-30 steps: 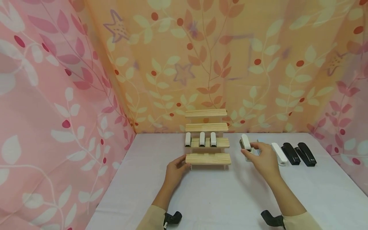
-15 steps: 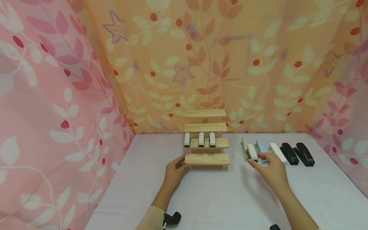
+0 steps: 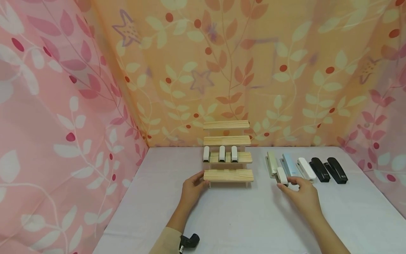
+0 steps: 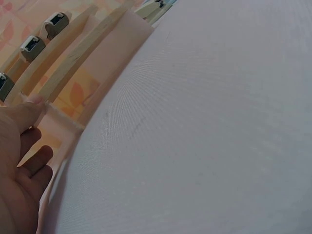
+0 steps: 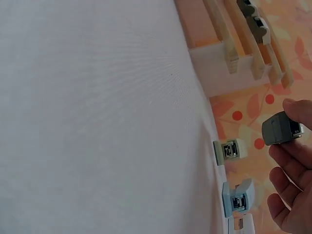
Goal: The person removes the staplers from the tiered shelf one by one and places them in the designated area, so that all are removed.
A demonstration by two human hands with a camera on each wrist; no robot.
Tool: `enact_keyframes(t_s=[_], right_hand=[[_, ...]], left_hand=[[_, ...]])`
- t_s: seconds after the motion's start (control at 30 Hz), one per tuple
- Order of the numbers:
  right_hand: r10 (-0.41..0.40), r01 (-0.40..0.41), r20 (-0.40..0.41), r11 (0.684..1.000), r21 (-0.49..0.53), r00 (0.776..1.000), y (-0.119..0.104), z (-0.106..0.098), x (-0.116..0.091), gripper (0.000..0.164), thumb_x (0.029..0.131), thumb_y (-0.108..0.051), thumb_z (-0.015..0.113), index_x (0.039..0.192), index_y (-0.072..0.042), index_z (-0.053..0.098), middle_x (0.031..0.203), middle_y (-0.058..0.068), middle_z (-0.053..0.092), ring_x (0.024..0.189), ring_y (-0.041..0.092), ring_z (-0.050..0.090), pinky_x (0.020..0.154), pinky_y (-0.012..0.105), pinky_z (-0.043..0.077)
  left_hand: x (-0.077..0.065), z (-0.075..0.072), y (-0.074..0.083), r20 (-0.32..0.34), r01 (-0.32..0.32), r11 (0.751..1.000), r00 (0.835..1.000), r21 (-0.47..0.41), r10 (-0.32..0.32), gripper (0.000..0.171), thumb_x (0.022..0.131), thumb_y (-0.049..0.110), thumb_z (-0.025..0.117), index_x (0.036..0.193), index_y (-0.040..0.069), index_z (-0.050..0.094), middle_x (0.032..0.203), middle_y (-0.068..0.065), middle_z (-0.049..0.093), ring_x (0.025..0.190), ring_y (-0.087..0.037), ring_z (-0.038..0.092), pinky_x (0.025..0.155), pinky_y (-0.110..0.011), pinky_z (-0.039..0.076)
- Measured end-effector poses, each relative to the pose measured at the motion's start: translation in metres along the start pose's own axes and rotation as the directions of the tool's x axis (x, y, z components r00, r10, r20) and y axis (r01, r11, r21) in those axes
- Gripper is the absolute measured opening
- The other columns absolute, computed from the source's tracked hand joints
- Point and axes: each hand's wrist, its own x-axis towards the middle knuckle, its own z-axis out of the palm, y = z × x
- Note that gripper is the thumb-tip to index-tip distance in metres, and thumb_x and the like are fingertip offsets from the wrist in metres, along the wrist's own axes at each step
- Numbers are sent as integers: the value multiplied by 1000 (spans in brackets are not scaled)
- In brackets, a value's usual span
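My right hand (image 3: 304, 197) pinches a small white stapler (image 3: 281, 176) between thumb and fingers, in front of the cream stapler (image 3: 271, 164). Its grey underside faces the right wrist view, where the small stapler (image 5: 280, 127) appears raised above the tabletop. A four-tier wooden rack (image 3: 228, 175) stands mid-table. At the left end of its lowest tier, my left hand (image 3: 191, 188) grips the edge; in the left wrist view the thumb lies on the tier's end and the other fingers curl below. Three small white staplers (image 3: 222, 153) sit on the second tier from the bottom.
Right of the cream stapler stand a light blue stapler (image 3: 289, 165), a larger white stapler (image 3: 306, 168) and two black staplers (image 3: 328, 170), in a row. A white cloth (image 3: 234, 218) covers the table. Patterned curtains (image 3: 177, 88) hang behind and at the sides.
My right hand has moved right and nearer the front with the small stapler, away from the rack. The cream and light blue staplers show more fully. My left hand has stayed put.
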Motion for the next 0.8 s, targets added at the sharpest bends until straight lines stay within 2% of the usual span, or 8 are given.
enact_keyframes(t_s=[0.1,0.27,0.37,0.67,0.8], right_hand=[[20,-20,9,1000,1,1000,8,2,1,67,85,-52,81,124,1,69,119,28,67,108,44,63,79,54,52],[63,-64,44,998,8,997,20,6,3,68,86,-53,80,126,0,68,118,27,68,103,37,64,70,35,50],[71,-72,59,997,18,996,26,9,3,66,86,-52,81,126,-1,68,118,27,68,101,35,64,67,29,48],[64,-66,71,998,23,995,34,17,3,70,85,-52,82,127,1,67,118,24,70,105,36,65,72,31,51],[62,-63,74,998,10,995,37,21,3,70,83,-54,82,125,1,68,118,23,71,105,35,66,79,40,54]], left_hand=[[0,0,1,0,-6,1000,1000,-4,6,55,85,35,83,135,16,68,135,-3,68,132,-27,59,113,-48,46],[-1,0,3,-1,-6,1000,1000,-8,6,55,86,32,83,135,15,67,136,-2,68,133,-27,59,113,-48,45],[-1,0,3,2,-7,1000,1000,-14,7,55,86,31,84,136,14,67,136,-3,68,133,-26,59,113,-47,46],[-1,0,4,-3,4,1000,1000,18,-4,56,85,33,84,136,18,67,136,1,68,133,-24,59,112,-45,47],[-1,0,6,-3,1,1000,1000,27,-1,56,85,33,84,136,17,67,136,-1,68,133,-26,59,111,-46,48]])
